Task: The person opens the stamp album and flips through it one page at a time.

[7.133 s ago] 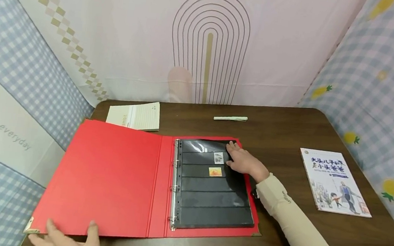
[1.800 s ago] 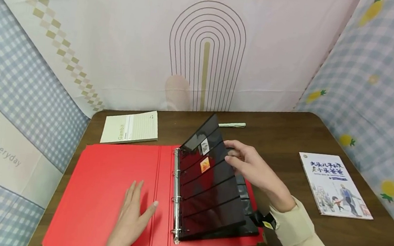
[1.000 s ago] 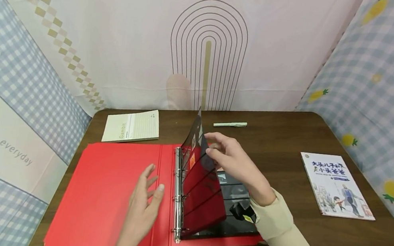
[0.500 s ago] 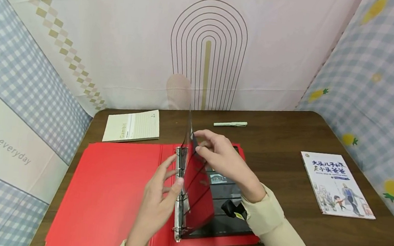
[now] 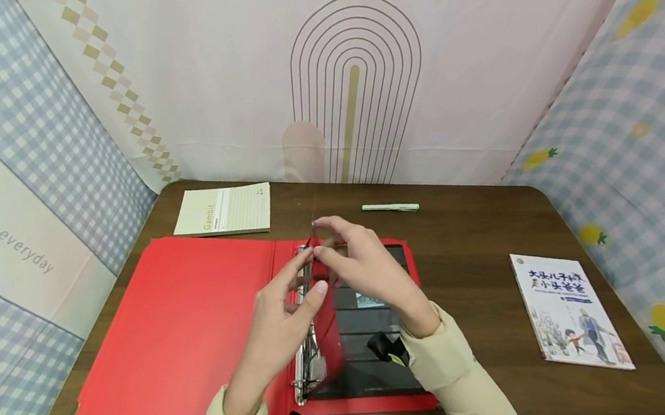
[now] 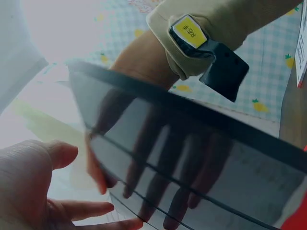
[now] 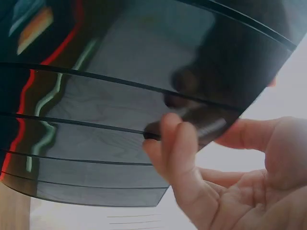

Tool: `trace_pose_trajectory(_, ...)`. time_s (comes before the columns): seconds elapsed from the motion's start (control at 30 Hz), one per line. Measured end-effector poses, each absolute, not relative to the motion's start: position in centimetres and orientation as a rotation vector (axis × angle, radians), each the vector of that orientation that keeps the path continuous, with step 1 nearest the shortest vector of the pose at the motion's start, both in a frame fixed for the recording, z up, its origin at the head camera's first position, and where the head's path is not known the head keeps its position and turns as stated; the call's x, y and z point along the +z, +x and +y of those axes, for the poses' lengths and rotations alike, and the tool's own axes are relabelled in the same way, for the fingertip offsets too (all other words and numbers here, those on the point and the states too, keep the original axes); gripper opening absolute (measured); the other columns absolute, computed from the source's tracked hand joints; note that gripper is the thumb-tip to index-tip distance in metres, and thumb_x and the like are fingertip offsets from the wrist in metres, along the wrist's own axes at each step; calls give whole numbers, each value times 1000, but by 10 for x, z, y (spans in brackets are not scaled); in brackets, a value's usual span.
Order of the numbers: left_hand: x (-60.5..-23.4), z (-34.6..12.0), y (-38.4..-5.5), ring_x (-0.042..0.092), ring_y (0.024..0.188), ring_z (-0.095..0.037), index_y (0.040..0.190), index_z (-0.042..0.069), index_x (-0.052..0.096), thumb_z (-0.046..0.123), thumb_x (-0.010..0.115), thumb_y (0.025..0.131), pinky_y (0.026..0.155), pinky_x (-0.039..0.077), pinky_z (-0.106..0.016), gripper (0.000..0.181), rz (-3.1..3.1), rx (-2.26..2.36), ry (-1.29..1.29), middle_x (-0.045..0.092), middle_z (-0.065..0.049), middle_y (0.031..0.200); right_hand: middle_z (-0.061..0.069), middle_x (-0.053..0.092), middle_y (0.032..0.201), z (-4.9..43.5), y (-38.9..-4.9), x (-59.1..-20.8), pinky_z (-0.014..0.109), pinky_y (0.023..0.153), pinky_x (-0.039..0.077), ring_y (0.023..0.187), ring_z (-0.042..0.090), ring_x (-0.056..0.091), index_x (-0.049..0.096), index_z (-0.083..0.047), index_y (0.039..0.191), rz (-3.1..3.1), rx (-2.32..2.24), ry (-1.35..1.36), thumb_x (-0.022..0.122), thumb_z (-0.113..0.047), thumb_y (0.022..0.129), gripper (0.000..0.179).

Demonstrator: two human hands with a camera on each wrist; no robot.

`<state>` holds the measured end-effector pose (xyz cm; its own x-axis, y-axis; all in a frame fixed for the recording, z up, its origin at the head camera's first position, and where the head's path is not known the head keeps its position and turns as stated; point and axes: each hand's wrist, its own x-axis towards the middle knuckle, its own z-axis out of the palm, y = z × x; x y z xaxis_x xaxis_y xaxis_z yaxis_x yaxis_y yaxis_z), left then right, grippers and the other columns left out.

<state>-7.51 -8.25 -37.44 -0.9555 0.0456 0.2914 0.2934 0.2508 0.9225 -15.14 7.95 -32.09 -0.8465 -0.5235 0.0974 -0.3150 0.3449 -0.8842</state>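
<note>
A red ring binder [image 5: 193,314] lies spread on the table, its metal rings [image 5: 303,360] running down the spine. One clear dark pocket page [image 7: 115,110] stands nearly upright on the rings, seen almost edge-on in the head view. My right hand [image 5: 369,262] pinches this page's outer edge between thumb and fingers. Close by on the left, my left hand [image 5: 281,317] is raised with thumb and fingers apart; in the left wrist view its fingertips [image 6: 103,208] are right at the page's edge. Under the raised page, a black pocket page [image 5: 378,354] with a stamp [image 5: 368,300] lies on the right cover.
A Gambit notepad [image 5: 225,208] lies behind the left cover. Further right at the back is a pale green pen [image 5: 390,207]. A picture book [image 5: 573,314] lies on the right side of the brown table [image 5: 476,229]. Patterned cloths hang behind and at both sides.
From lying flat, the page has been lifted by my right hand and swung leftward to upright. My left hand has moved from the left cover's lower edge up beside the page.
</note>
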Motion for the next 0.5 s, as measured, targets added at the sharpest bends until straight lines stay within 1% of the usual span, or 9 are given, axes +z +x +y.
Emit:
trace_pose_trajectory(0.07, -373, -84, -74, 65, 113, -28, 149, 10, 52, 29, 66, 99, 69, 59, -30, 55, -2305, -1767, -296, 59, -6, 141, 9, 70, 108, 77, -150, -319, 36, 61, 58, 62, 19, 67, 49, -1, 144, 2414, -1448, -790, 59, -15, 101, 46)
trace_pose_trajectory(0.17, -369, -87, -74, 68, 109, -29, 145, 10, 56, 28, 68, 98, 67, 59, -31, 51, -2312, -1738, -279, 58, -6, 142, 8, 69, 111, 74, -149, -317, 34, 62, 57, 61, 18, 67, 47, -2, 146, 2423, -1387, -823, 60, -21, 102, 50)
trace_pose_trajectory(0.3, -360, -93, -76, 70, 105, -29, 143, 9, 57, 24, 68, 98, 77, 60, -39, 49, -2367, -1732, -252, 59, -9, 141, 9, 68, 115, 72, -149, -317, 33, 64, 57, 62, 16, 66, 46, -1, 147, 2415, -1353, -870, 58, -20, 104, 49)
trace_pose_trajectory(0.4, -352, -96, -79, 71, 104, -30, 144, 5, 54, 24, 68, 98, 84, 58, -45, 52, -2431, -1741, -215, 58, -13, 142, 8, 66, 117, 72, -149, -318, 33, 65, 57, 64, 14, 66, 46, -1, 147, 2415, -1331, -908, 57, -18, 104, 48)
trace_pose_trajectory(0.5, -347, -97, -81, 70, 105, -32, 146, 3, 51, 25, 67, 98, 86, 58, -46, 56, -2484, -1755, -190, 57, -15, 142, 9, 63, 121, 72, -150, -320, 34, 67, 58, 66, 14, 67, 44, -1, 148, 2409, -1340, -915, 58, -18, 104, 49)
